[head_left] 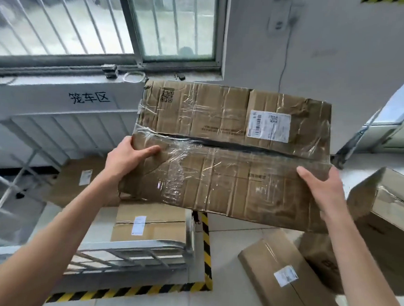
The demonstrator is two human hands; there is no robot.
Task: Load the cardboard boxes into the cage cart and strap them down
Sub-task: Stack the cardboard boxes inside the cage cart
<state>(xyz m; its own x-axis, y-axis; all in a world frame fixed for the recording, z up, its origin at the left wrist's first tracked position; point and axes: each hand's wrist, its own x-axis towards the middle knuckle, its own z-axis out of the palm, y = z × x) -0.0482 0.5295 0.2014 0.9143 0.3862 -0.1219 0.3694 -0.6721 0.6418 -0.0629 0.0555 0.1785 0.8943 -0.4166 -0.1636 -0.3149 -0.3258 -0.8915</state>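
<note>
I hold a large worn cardboard box (231,159) in the air in front of me, wrapped in clear tape with a white label on its top. My left hand (127,159) grips its left edge and my right hand (324,186) grips its right edge. Below and to the left stands the metal cage cart (128,254), its wire side towards me. Inside the cart lie a labelled box (149,223) and another box (81,181) further back.
On the tiled floor at the right lie a long labelled box (287,281), a dark box (320,259) and a big box (390,226). Yellow-black tape (206,247) marks the cart's bay. A barred window (86,15) and white wall are ahead.
</note>
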